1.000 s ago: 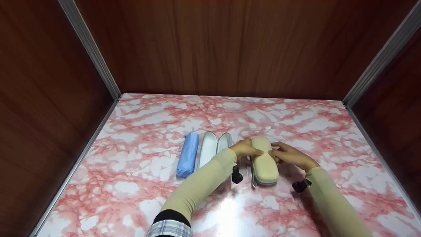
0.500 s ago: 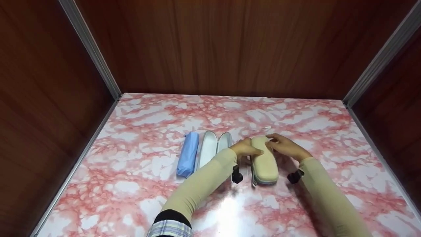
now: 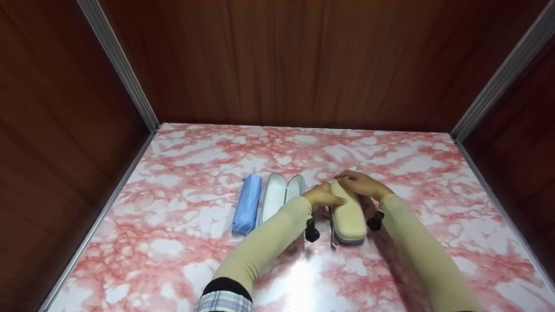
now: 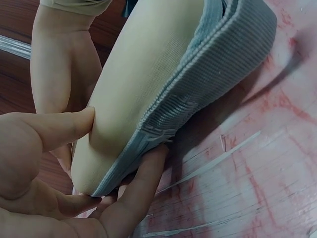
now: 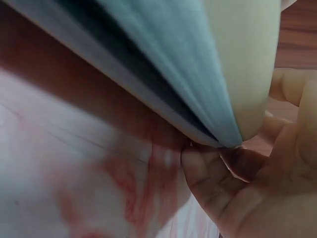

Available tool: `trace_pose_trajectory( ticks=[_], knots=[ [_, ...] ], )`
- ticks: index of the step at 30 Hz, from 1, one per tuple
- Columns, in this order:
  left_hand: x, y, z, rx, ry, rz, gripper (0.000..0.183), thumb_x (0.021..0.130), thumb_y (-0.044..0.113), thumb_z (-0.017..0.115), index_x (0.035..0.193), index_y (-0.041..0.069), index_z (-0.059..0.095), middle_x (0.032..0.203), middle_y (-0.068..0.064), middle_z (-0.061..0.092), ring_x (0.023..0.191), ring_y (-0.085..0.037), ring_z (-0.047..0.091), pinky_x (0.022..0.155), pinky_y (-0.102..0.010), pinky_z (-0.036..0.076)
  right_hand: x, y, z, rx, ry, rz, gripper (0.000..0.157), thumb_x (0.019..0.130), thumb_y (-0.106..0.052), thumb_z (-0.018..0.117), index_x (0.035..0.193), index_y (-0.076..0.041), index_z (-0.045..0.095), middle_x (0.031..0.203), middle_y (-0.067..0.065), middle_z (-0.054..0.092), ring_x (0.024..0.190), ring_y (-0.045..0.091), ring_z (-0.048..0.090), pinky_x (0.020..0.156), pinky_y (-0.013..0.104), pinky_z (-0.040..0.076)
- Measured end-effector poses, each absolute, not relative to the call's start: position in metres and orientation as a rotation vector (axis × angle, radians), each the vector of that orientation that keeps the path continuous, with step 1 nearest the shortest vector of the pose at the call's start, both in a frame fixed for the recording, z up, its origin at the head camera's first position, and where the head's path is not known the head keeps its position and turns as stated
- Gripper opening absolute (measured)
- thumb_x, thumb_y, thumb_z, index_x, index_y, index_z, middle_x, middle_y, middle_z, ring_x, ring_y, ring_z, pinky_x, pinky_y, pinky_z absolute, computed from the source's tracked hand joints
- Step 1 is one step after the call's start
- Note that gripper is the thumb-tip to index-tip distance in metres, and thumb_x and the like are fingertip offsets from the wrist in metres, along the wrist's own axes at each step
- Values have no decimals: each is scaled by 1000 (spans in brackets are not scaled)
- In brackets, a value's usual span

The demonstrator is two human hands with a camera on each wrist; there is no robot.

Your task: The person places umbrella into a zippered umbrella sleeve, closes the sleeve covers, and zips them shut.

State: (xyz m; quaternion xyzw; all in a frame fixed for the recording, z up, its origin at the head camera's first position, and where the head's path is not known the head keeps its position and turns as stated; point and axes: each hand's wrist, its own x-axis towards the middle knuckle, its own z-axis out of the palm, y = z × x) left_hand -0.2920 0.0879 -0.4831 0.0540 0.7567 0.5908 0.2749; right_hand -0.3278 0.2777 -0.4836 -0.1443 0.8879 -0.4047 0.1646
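A cream zip-up pencil case with a grey-blue zip edge lies lengthwise on the table. My left hand grips its left side, thumb pressed on the top and fingers curled under the ribbed grey side in the left wrist view. Over the far end curls my right hand. Its bent fingers hold the corner where the zip tapes meet. A dark gap shows between the tapes in the right wrist view. The zip pull is hidden by the fingers.
Left of the pencil case, a white-lined case lies spread in two halves, partly behind my left forearm. Beside it is a blue fabric bundle like a folded umbrella. Brown wood-grain panels enclose the red-and-white marbled table.
My right hand has slid from the right side of the pencil case up and around to its far end. My left hand and the case have stayed nearly still.
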Motion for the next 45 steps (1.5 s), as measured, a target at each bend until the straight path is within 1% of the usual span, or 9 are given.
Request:
trace_pose_trajectory(
  ticks=[5,12,14,18,22,31,34,41,45],
  knots=[
    [-294,87,-483,167,1999,1597,54,85,6,77,132,0,51,126,-13,51,99,-29,60,78,-52,57,-333,274,-483,-422,2547,-1083,44,106,-34,48,139,-7,58,145,20,50,136,41,41,112,55,28],
    [-295,86,-484,130,1958,1600,70,85,8,77,144,-2,40,147,-18,36,104,-32,60,78,-52,57,-340,266,-481,-453,2618,-916,43,106,-33,44,133,-6,64,139,20,56,132,41,46,110,55,32],
    [-295,86,-484,142,1969,1601,66,85,7,78,141,-2,45,142,-17,43,101,-30,60,77,-52,57,-340,264,-480,-461,2637,-868,43,107,-31,42,131,-4,65,138,21,56,132,42,46,110,56,31],
    [-296,85,-485,173,1962,1608,39,84,6,78,118,1,58,112,-9,58,90,-26,63,76,-53,57,-343,262,-478,-426,2663,-805,44,106,-30,40,130,-1,65,137,22,57,131,42,47,110,55,33],
    [-296,85,-486,183,1991,1580,25,85,9,77,102,6,59,95,-4,57,81,-23,63,74,-51,58,-344,260,-477,-435,2674,-794,42,105,-27,42,124,-1,68,130,21,62,124,41,53,105,53,40],
    [-295,86,-488,174,1988,1593,26,86,8,77,105,4,60,97,-5,57,80,-22,62,75,-51,58,-346,261,-479,-467,2669,-882,36,104,-25,47,115,-6,75,125,15,67,118,32,57,103,48,41],
    [-295,86,-488,186,1993,1579,23,87,10,76,104,5,62,95,-3,58,80,-20,62,75,-50,58,-347,262,-480,-452,2673,-921,35,104,-23,48,114,-4,75,122,15,68,114,29,59,99,44,44],
    [-295,85,-486,226,1960,1592,29,88,9,74,115,4,64,99,-2,61,89,-19,62,75,-49,58,-347,263,-481,-468,2698,-944,32,104,-23,52,113,-5,76,120,12,70,109,24,60,90,36,46],
    [-294,86,-485,233,1989,1581,25,88,9,74,110,4,64,96,-1,59,86,-17,60,75,-47,58,-347,264,-480,-473,2722,-918,32,104,-25,53,111,-6,77,118,12,71,104,24,61,83,33,47]
  ],
)
